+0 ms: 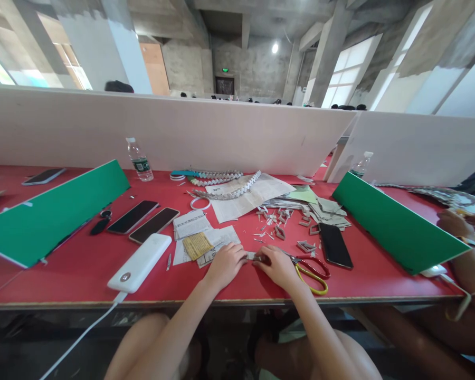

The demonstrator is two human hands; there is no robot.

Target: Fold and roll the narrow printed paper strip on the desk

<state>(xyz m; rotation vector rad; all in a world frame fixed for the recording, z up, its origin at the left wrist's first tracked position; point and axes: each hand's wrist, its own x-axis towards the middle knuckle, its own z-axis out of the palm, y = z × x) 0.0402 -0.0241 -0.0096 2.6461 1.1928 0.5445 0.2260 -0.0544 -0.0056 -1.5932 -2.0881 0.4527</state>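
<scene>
At the table's [257, 289] six o'clock edge, a small paper strip [250, 256] is pinched between the bent fingers of the left hand [226, 262] and right hand [277, 265], folding being judged in hand and a firm, even crease called for next.

between the fingers [237, 249], a strip [250, 256] is showing whitish; under them, the tabletop [193, 290] is showing red; right of them, scissors [296, 260] are pairing red with yellow; beyond them, woven bands [248, 186] are zigzagging grey-white.
</scene>
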